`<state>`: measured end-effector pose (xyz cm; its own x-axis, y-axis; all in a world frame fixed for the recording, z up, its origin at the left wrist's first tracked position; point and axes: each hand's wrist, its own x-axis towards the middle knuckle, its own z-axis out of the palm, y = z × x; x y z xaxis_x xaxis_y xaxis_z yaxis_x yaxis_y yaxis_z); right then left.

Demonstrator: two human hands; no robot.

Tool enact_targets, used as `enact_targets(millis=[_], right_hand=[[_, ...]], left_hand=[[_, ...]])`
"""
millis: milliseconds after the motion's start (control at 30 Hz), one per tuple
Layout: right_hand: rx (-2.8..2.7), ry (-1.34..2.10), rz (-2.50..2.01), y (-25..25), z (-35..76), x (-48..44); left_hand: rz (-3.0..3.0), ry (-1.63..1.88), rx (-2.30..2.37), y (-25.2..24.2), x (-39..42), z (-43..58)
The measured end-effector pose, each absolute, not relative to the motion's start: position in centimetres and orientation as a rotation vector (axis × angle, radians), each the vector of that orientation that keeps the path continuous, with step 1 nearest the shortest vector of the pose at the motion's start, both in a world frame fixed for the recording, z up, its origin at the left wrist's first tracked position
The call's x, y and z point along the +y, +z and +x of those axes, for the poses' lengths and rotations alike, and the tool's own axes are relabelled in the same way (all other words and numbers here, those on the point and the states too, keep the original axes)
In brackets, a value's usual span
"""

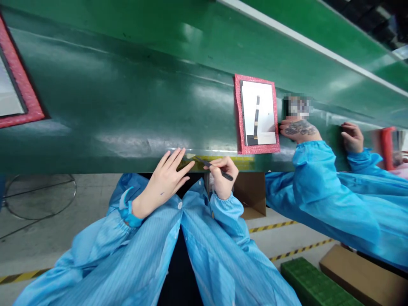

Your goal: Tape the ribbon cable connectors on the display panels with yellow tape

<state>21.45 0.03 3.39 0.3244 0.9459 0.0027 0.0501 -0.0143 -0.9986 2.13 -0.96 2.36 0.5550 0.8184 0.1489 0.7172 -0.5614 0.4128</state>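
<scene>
My left hand lies at the front edge of the green bench with its fingers spread, holding nothing. In my right hand is a pair of black tweezers, gripped like a pen, with the tips pointing left. Those tips come close to a small pale piece just beyond my left fingers; whether they touch it I cannot tell. A yellow strip runs along the bench edge beneath and beside my right hand. Further up to the right, a screen panel with a dark ribbon cable rests on pink bubble wrap.
At far left another panel lies on pink wrap. To my right, a co-worker's tattooed hand and other hand are at the bench. An open cardboard box stands below the edge. A green box sits on the floor.
</scene>
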Motion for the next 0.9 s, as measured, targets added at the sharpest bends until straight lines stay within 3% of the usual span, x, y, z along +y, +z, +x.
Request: enact_targets(millis=[167,333,567,900], right_hand=[[-0.789,0.807,-1.245,5.5,23.7,-0.5],[-0.759,0.674,-1.198,6.7,25.1,-1.3],[-0.717,0.598,-1.137,7.0,26.7,-2.7],[-0.72,0.557,-1.206,6.9,28.1,-2.2]], left_hand=[[2.27,0.516,1.262,4.3,4.1,2.2],[1.636,0.397,1.107,4.9,13.3,9.9],[1.638,0.473,1.162,3.5,17.4,20.6],[1.299,0.66,1.293,7.2,16.9,8.1]])
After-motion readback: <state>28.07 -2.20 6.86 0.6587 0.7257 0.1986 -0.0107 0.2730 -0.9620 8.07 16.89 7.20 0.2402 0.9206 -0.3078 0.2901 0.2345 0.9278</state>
